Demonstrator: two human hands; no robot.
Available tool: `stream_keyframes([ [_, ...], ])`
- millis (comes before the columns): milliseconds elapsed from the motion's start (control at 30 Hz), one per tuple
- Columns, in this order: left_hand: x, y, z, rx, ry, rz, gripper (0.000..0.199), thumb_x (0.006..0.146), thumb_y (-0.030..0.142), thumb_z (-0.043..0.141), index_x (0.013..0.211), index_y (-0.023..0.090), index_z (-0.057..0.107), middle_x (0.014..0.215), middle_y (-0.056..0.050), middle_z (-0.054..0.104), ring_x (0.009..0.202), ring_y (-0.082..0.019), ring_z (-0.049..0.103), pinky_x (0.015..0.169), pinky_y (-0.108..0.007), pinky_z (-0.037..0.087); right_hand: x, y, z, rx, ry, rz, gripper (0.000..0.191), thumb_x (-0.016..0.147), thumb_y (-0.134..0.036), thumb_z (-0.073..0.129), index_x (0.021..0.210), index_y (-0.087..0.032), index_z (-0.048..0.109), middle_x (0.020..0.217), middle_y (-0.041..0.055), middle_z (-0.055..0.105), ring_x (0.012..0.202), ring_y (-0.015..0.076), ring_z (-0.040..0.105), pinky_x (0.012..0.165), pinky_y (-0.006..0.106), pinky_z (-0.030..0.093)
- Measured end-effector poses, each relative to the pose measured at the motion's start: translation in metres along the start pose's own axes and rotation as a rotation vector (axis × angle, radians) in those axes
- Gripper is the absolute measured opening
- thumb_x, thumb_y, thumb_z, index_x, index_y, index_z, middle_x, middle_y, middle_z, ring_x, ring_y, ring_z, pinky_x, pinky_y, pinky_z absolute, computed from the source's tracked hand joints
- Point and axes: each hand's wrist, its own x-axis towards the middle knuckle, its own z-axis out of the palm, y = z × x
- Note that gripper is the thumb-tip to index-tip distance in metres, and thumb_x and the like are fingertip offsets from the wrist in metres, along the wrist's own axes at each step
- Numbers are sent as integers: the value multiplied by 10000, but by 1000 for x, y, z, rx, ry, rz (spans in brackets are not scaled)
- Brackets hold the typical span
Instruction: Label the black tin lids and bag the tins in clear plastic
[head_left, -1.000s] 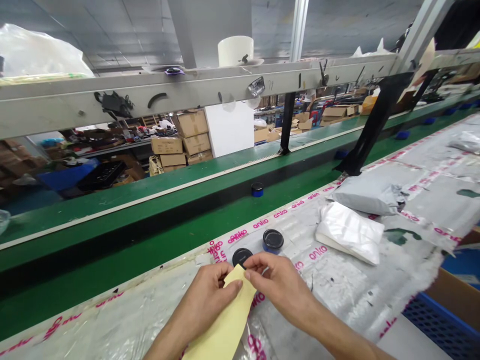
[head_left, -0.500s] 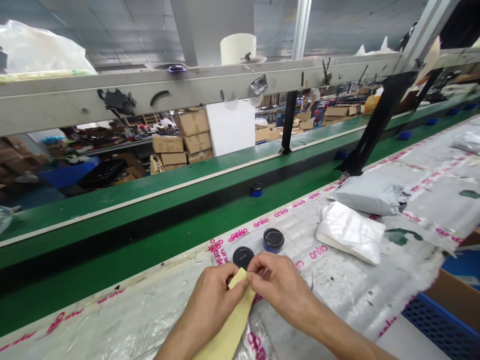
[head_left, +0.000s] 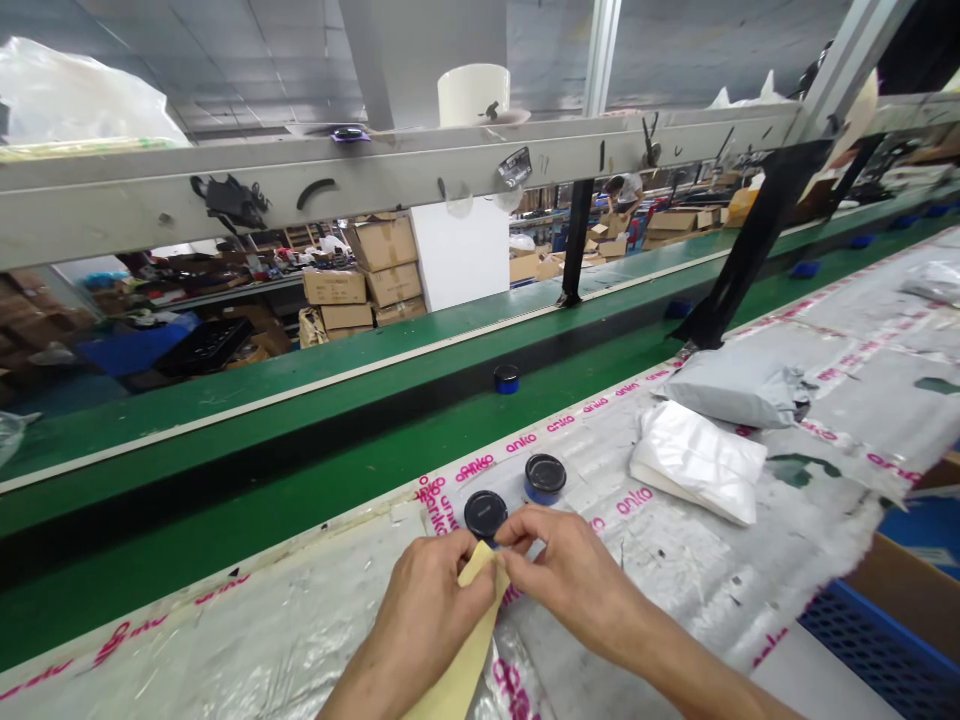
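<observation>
Yellow paper strip (head_left: 457, 650) rises from the bottom edge of the view, its lower end cut off, and both the left hand (head_left: 424, 610) and right hand (head_left: 562, 580) pinch its top, their fingers hiding the exact grip. Just beyond at 12 o'clock sits a black-lidded jar (head_left: 485, 514), with a blue jar (head_left: 545, 478) at 1 o'clock. A white plastic pouch (head_left: 697, 463) and grey mailer bag (head_left: 731, 388) lie farther off at 2 o'clock, before a green conveyor belt (head_left: 300, 470).

Pale yellow paper strip (head_left: 474, 655); pink lettering (head_left: 634, 501) repeats across plastic sheeting (head_left: 675, 580) (a jar (head_left: 544, 478), black over blue).
</observation>
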Motion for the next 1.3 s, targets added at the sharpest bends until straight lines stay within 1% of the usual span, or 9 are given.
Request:
stream_keyframes([
  [200,0,4,-1,18,-8,-8,209,807,291,503,618,202,501,579,34,520,568,-131,435,550,-283,227,-3,-3,2,-18,-27,-7,137,757,-113,599,732,-200,701,783,-2,718,740,170,651,693,245,458],
  [400,0,3,1,68,-8,19,198,789,269,496,607,201,459,562,35,494,558,-127,429,551,-285,215,-5,-8,2,-86,-41,-14,126,729,-98,596,710,-197,671,780,-3,696,737,167,629,683,247,427],
  [700,-2,5,5,201,8,57,164,798,251,496,640,208,492,604,4,569,560,-150,482,574,-287,209,-6,-4,1,-108,-63,-14,120,711,-109,583,703,-200,661,768,-1,677,726,174,610,667,253,412],
  [933,-6,6,8,286,-37,37,175,828,247,479,670,207,545,704,-44,668,643,-196,587,587,-297,207,-9,-6,2,-49,-61,-9,134,688,-92,579,683,-193,667,750,-13,673,716,158,601,661,248,407],
  [1067,-6,3,5,261,-50,5,154,802,236,492,656,203,530,646,-15,615,609,-169,540,578,-290,198,-6,-4,-1,118,-61,47,112,683,-134,559,670,-186,658,723,-2,660,721,164,592,667,252,427],
  [1133,-5,-3,0,226,-81,-26,152,781,230,503,632,204,506,595,12,557,580,-152,499,561,-284,199,-3,0,-3,272,-93,130,80,686,-185,564,674,-185,643,662,-10,618,656,152,556,608,241,426],
  [1200,-5,-11,-7,203,-116,-60,140,771,232,525,634,207,522,601,21,555,599,-154,508,557,-277,222,1,5,-5,412,-121,224,73,679,-243,581,683,-185,625,628,-23,563,592,135,498,534,226,414],
  [1267,-8,-20,-14,210,-108,-91,60,768,229,558,749,227,615,679,20,616,676,-177,570,588,-272,281,3,9,-8,485,-119,276,98,666,-280,596,688,-186,614,634,-27,531,575,126,464,495,215,410],
  [1300,-10,-25,-18,228,-80,-97,126,771,227,576,869,245,654,762,14,658,735,-194,605,619,-276,320,5,11,-11,493,-106,279,105,662,-287,597,690,-187,612,641,-26,527,578,125,460,489,212,409],
])
